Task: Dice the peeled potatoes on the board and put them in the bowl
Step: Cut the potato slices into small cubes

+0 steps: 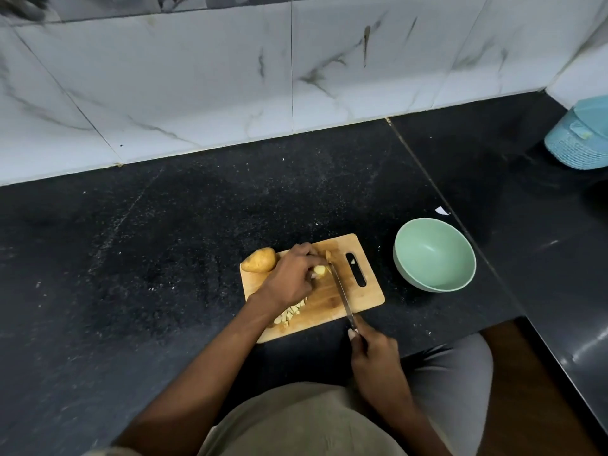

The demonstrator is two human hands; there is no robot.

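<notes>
While the view looks down from the person's head, the scene reads as follows.

Counter: a black speckled stone countertop (164, 251) with a seam running diagonally on the right side; its front edge steps back at the lower right.
Wall: white marble-patterned tiles (197, 77) with grey veins rise behind the counter.
Corner: a light blue ribbed plastic container (579, 139) stands at the far right, partly cut off by the frame edge.
Scrap: a small white bit of paper (442, 210) lies on the counter just beyond the bowl.
Board: a rectangular wooden cutting board (368, 291) with a slot handle at its right end lies near the counter's front edge.
Bowl: a pale green round bowl (434, 255) sits just right of the board, apart from it; nothing shows inside.
Whole potato: a tan, oval potato (260, 260) rests on the board's far left corner.
Potato piece: a small yellow cut potato piece (319, 270) lies mid-board.
Dice: pale potato cubes (291, 312) are heaped on the board's near side, partly hidden under the left forearm.
Left hand: the left hand (292, 274) reaches over the board, fingers curled down, pinching the potato piece.
Right hand: the right hand (371, 350) clenches the handle of a long steel knife (342, 291); forefinger stretched along the handle top.
Blade: it points away from the person, its tip right beside the held piece.
</notes>
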